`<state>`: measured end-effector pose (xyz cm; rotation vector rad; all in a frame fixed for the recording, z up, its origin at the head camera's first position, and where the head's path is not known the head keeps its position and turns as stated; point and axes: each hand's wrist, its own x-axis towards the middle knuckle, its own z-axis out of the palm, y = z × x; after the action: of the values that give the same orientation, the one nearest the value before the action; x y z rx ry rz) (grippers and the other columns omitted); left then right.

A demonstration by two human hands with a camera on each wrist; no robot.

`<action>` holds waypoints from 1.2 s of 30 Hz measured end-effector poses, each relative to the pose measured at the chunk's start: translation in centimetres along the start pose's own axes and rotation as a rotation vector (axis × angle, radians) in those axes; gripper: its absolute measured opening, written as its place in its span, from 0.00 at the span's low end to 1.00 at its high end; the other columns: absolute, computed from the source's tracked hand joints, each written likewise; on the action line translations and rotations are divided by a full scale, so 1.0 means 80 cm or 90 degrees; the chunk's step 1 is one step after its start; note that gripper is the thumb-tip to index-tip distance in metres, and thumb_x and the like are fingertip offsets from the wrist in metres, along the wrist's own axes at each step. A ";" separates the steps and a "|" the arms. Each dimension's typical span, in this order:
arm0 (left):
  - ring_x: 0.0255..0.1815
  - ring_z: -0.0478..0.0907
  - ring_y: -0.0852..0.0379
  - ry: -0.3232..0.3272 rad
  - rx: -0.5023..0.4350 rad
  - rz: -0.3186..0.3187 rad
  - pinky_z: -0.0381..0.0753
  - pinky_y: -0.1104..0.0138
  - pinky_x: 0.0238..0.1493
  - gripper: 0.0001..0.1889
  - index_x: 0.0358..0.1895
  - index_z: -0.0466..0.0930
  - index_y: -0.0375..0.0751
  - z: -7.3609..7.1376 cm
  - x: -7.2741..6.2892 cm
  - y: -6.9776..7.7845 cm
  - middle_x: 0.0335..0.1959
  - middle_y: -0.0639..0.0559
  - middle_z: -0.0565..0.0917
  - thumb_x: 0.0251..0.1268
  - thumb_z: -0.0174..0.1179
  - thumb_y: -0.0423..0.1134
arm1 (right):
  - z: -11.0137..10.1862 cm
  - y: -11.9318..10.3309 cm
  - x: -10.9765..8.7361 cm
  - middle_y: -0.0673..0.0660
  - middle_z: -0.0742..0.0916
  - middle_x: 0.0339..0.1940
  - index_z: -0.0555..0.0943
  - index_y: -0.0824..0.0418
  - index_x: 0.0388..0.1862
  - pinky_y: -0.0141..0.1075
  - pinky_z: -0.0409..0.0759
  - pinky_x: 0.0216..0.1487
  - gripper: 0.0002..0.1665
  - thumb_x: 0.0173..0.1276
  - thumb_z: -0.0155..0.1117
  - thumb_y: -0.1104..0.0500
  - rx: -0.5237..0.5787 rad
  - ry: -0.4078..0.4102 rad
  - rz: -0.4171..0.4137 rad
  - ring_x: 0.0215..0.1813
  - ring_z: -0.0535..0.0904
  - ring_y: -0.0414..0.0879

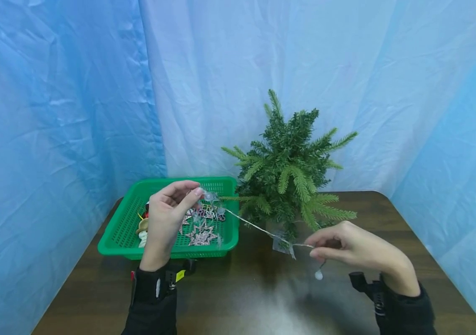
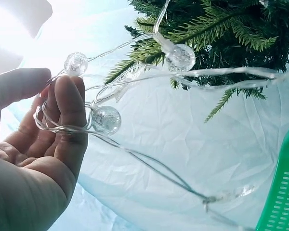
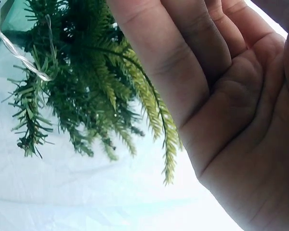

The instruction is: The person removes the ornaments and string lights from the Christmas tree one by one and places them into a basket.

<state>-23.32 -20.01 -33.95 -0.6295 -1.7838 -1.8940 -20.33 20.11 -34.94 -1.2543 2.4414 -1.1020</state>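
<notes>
My left hand is raised over the green basket and pinches a bunch of clear string lights. In the left wrist view, looped wire passes round its fingertips, and crackled round bulbs hang beside them. From there the twisted wire runs down to the right, in front of the small artificial Christmas tree. My right hand pinches the wire between thumb and fingers, with one round bulb dangling below. Its fingertips lie outside the right wrist view, where tree branches show beside the palm.
A green plastic basket stands left of the tree. Inside are a glittery star, a lettered Christmas sign and other ornaments, partly behind my left hand. The dark wooden table is bordered by blue cloth.
</notes>
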 end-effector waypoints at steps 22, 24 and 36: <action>0.40 0.88 0.48 0.241 -0.127 0.113 0.85 0.63 0.45 0.17 0.54 0.79 0.16 -0.050 0.006 0.011 0.44 0.29 0.86 0.67 0.65 0.26 | -0.005 0.010 -0.003 0.40 0.88 0.40 0.86 0.52 0.54 0.35 0.83 0.37 0.12 0.79 0.60 0.55 -0.017 -0.038 0.022 0.37 0.86 0.38; 0.41 0.88 0.48 0.213 -0.114 0.091 0.85 0.63 0.46 0.16 0.54 0.80 0.17 -0.053 0.005 0.012 0.45 0.30 0.86 0.68 0.64 0.26 | -0.005 0.010 -0.004 0.40 0.89 0.41 0.85 0.52 0.55 0.34 0.83 0.38 0.12 0.79 0.59 0.56 -0.022 -0.029 0.025 0.37 0.85 0.37; 0.42 0.86 0.51 0.039 -0.008 -0.031 0.84 0.65 0.48 0.16 0.57 0.81 0.23 -0.046 -0.001 0.017 0.46 0.41 0.88 0.74 0.61 0.32 | 0.000 0.008 0.008 0.41 0.87 0.31 0.85 0.54 0.54 0.26 0.71 0.21 0.17 0.72 0.63 0.71 -0.068 0.166 -0.102 0.21 0.74 0.33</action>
<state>-22.47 -23.80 -33.11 -0.5318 -1.7650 -1.9372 -21.13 19.88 -35.25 -1.4428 2.6591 -1.2628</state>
